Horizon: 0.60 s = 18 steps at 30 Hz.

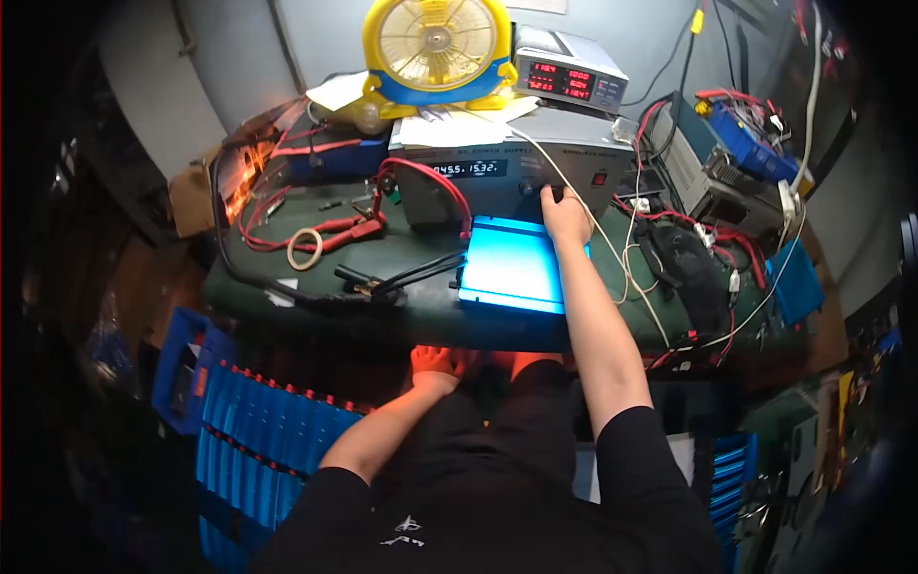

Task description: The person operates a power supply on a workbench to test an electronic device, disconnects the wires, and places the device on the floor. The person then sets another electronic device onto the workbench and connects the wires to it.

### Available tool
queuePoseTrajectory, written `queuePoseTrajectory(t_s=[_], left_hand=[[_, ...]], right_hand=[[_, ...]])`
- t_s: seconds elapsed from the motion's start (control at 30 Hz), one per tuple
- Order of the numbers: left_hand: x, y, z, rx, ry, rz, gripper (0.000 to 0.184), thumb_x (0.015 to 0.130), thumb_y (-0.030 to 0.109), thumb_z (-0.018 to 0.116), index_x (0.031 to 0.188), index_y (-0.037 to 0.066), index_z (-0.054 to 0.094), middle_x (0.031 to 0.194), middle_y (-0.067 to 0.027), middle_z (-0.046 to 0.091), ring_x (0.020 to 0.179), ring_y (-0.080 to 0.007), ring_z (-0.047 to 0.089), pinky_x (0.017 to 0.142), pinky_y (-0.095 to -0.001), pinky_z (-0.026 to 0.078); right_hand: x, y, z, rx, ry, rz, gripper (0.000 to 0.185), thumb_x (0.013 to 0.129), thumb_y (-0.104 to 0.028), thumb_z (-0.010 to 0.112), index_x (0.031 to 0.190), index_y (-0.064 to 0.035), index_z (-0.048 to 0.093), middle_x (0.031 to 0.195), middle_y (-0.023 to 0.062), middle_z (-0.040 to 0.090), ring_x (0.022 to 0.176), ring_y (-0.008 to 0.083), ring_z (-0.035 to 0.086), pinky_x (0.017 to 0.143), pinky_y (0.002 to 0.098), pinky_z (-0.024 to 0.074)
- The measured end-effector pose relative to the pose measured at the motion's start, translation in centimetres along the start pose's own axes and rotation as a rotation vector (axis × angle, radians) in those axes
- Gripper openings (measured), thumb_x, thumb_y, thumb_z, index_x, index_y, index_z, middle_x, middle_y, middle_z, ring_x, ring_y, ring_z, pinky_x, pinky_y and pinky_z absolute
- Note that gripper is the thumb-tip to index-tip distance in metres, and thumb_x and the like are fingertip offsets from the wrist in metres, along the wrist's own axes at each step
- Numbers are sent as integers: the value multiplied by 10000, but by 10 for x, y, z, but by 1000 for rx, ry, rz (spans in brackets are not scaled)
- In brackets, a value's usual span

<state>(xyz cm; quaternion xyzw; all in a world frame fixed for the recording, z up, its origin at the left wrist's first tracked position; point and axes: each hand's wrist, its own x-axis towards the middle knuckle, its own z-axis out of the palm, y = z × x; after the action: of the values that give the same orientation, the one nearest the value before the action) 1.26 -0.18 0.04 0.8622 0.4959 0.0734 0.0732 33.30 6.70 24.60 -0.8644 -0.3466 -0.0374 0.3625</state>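
Note:
My right hand reaches over the bench to the front panel of a grey DC power supply. Its thumb and fingers close around a dark knob there. The lit display shows digits that look like 045.5 and 15.32. Under my right forearm lies a bright blue metal box, with red and black leads on its left side. My left hand rests on my leg below the bench edge, fingers loosely spread, holding nothing.
A yellow fan and a meter with red digits stand on the power supply. Red clamp leads and a tape ring lie left. Cables and a black pouch crowd the right. Several blue cases stack below left.

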Motion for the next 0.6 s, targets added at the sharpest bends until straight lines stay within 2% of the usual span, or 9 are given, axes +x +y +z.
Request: queuePoseTrajectory(t_s=[0.1,0.2,0.27,0.33,0.37,0.4,0.47,0.57,0.6], left_hand=[[-6,-23,0,-198,-287,-63,430,875,471,585,965,86,755,1096,-212,710,1024,-365,684,900,-489,534],[-13,-55,7,-181,-285,-55,421,886,468,581,957,92,759,1050,-212,718,1008,-381,686,904,-506,533],[-14,-64,1,-175,-600,-169,487,892,497,588,1073,72,744,1113,-251,694,1066,-393,667,946,-507,518],[-42,-36,-54,-162,-456,34,555,901,496,615,1193,32,706,1160,-273,674,1131,-413,640,994,-494,496],[-61,-21,-102,-330,-421,322,509,958,397,635,1303,22,644,1353,-246,616,1259,-411,586,1068,-462,468],[-67,-12,-139,-583,-492,575,457,987,352,614,1335,56,639,1305,-209,654,1266,-370,593,1094,-462,448],[-71,27,-259,-663,-624,928,383,952,275,674,1292,99,671,1169,-152,720,1035,-308,708,891,-383,574],[-64,60,-416,-401,217,1194,440,909,299,766,1284,94,660,982,-146,739,780,-275,742,634,-328,608],[-64,52,-451,-505,343,1192,647,871,366,812,1386,55,574,1111,-191,717,964,-314,739,759,-391,622]], right_hand=[[3,3,8,-15,-29,35,577,915,-590,550,1235,-131,692,1198,174,721,1143,388,668,982,499,507],[2,6,9,6,-1,6,576,911,-584,558,1220,-119,698,1162,177,731,1123,390,675,969,504,511],[5,10,14,-24,15,9,562,911,-578,560,1217,-127,700,1136,177,735,1104,389,680,959,503,516],[5,11,11,-6,3,-8,560,910,-581,557,1220,-137,699,1184,177,720,1132,381,670,965,500,515],[5,12,12,10,19,-38,563,909,-582,555,1224,-138,698,1205,177,713,1147,379,664,969,500,513],[5,10,12,13,14,-30,563,909,-582,555,1224,-138,698,1205,177,713,1147,379,664,969,500,513],[3,5,2,-3,-63,5,604,923,-574,545,1274,-97,665,1214,188,708,1172,357,662,1008,486,491],[5,5,2,-19,-93,22,610,913,-586,551,1266,-103,669,1207,186,711,1154,358,672,981,484,509],[4,7,3,-10,-73,-6,608,912,-584,555,1260,-100,671,1199,185,714,1152,361,674,979,485,511]])
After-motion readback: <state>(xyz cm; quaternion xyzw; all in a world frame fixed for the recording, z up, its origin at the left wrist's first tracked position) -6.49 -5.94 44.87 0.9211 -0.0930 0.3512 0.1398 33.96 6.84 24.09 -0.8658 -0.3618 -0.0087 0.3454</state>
